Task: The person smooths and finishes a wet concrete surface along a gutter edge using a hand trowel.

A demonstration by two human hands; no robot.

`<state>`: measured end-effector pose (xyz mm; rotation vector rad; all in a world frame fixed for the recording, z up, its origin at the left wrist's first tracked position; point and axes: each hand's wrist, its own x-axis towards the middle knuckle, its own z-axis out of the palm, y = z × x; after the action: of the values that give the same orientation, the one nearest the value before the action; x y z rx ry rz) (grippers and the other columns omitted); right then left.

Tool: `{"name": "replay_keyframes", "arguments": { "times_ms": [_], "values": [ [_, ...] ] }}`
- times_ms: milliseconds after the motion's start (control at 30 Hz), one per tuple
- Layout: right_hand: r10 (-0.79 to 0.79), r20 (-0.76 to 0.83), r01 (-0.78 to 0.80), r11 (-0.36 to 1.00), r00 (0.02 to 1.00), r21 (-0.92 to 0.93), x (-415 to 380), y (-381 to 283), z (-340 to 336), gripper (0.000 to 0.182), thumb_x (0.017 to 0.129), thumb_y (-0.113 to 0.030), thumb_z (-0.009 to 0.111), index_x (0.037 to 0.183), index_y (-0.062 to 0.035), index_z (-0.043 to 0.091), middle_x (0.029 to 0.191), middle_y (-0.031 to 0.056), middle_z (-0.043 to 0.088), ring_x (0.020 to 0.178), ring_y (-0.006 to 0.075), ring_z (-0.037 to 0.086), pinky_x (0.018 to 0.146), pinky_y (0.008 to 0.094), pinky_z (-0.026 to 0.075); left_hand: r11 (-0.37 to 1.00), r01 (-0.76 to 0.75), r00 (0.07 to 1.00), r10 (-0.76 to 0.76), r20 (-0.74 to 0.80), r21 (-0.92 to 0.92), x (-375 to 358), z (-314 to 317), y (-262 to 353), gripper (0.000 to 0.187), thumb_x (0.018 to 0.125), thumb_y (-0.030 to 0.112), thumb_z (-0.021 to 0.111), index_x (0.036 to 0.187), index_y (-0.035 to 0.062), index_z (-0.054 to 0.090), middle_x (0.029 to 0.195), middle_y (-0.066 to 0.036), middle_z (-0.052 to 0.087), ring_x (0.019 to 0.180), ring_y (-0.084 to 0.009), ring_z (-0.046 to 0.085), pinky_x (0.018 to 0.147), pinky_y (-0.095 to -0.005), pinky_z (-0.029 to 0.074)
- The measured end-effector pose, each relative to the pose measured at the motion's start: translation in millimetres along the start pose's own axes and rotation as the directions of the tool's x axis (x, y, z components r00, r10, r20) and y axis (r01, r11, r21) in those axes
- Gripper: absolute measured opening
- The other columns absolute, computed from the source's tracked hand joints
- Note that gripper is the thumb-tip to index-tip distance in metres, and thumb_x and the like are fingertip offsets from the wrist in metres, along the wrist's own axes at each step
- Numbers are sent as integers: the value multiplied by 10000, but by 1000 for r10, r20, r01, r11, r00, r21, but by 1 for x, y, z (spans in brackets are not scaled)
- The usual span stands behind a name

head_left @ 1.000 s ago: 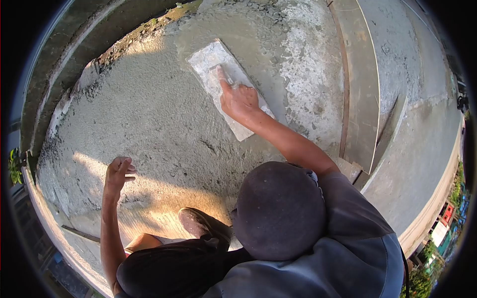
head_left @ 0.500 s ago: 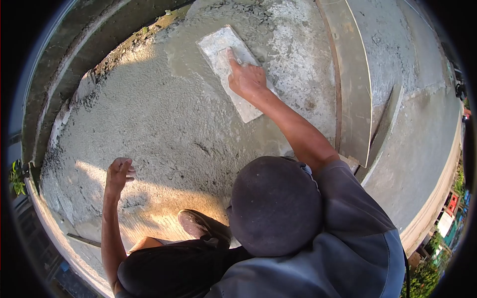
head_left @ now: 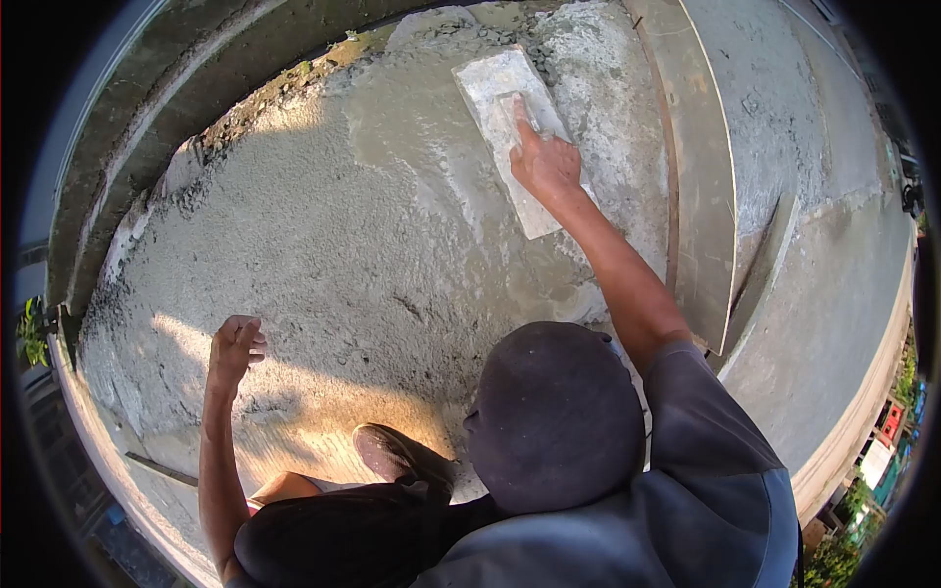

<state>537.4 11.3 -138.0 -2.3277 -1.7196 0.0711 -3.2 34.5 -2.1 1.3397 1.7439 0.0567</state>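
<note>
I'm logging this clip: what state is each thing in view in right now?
Right hand: closed over the float, index finger extended.
Float: on the concrete, smeared whitish.
Left hand: raised, fingers curled, nothing visible in it.
Concrete: rough at left, smoother and wet-looking at upper middle.
Shoe: on the ground.
Cap: worn.

Concrete wall (head_left: 137,147) stands upper left, grey slab (head_left: 843,314) lies right, warm sunlight (head_left: 328,402) falls lower left.
</note>
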Motion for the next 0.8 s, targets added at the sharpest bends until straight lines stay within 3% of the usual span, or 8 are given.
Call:
{"name": "replay_keyframes", "arguments": {
  "times_ms": [33, 67, 200, 267, 333, 433, 667, 800],
  "values": [
    [-29, -61, 28, 999, 998, -17, -1, -3, -6, 798, 868, -276, 620, 1581, -211, 267, 815, 276, 698, 780, 415, 705, 718, 496, 557, 1000, -10, 1000, 9, -22, -17, -4, 0, 2, 338, 983, 342, 605, 1078, 19, 630, 899, -103, 671, 805, -195, 681, 674, -336, 580],
    [75, 158, -85, 995, 985, 52, 6, 1, -14, 789, 877, -308, 620, 1578, -223, 267, 828, 268, 701, 807, 410, 705, 758, 516, 542, 999, -25, 999, 24, -28, -43, -9, 0, 1, 339, 986, 343, 604, 1084, 19, 628, 894, -100, 672, 805, -195, 683, 677, -332, 583],
    [122, 174, -134, 989, 977, 61, 21, 8, -39, 808, 880, -313, 617, 1584, -187, 240, 868, 241, 717, 819, 411, 702, 779, 540, 525, 997, 57, 998, -58, -16, -57, -15, 1, -22, 342, 993, 346, 599, 1102, 23, 626, 892, -99, 668, 822, -202, 691, 679, -334, 597],
    [223, 90, -231, 969, 971, 85, -19, 13, -59, 817, 885, -317, 613, 1590, -176, 223, 847, 237, 717, 800, 411, 703, 769, 529, 527, 996, 66, 998, -67, -20, -58, -23, -3, -24, 339, 995, 345, 595, 1101, 25, 627, 886, -92, 663, 825, -198, 690, 678, -338, 598],
    [386, 172, -402, 913, 906, 70, -64, 30, -71, 822, 898, -316, 603, 1597, -174, 194, 837, 225, 721, 796, 412, 706, 774, 521, 528, 995, 64, 997, -67, -28, -76, -19, -9, -27, 332, 998, 344, 591, 1099, 30, 627, 875, -80, 654, 831, -189, 687, 681, -338, 598],
    [470, 194, -478, 878, 861, -7, -103, 45, -53, 821, 911, -307, 588, 1601, -157, 170, 831, 222, 722, 795, 410, 711, 783, 522, 528, 992, 89, 995, -92, -28, -92, -11, -8, -23, 329, 999, 345, 590, 1087, 31, 627, 878, -81, 654, 824, -184, 684, 675, -338, 597],
    [503, 144, -517, 852, 852, 82, 23, 25, -26, 790, 887, -315, 600, 1566, -108, 254, 929, 254, 723, 901, 433, 702, 861, 523, 525, 999, 37, 999, -37, -3, 36, 14, 6, -8, 314, 984, 330, 598, 1060, 27, 635, 851, -88, 656, 773, -185, 680, 651, -331, 592],
    [473, 209, -486, 874, 856, 14, 12, 15, -28, 808, 899, -320, 596, 1577, -91, 221, 936, 246, 726, 912, 418, 705, 843, 502, 533, 1000, 27, 1000, -27, -15, -6, 9, 6, -4, 318, 981, 327, 599, 1050, 19, 636, 836, -90, 654, 772, -184, 681, 645, -328, 588]
  ]
}}
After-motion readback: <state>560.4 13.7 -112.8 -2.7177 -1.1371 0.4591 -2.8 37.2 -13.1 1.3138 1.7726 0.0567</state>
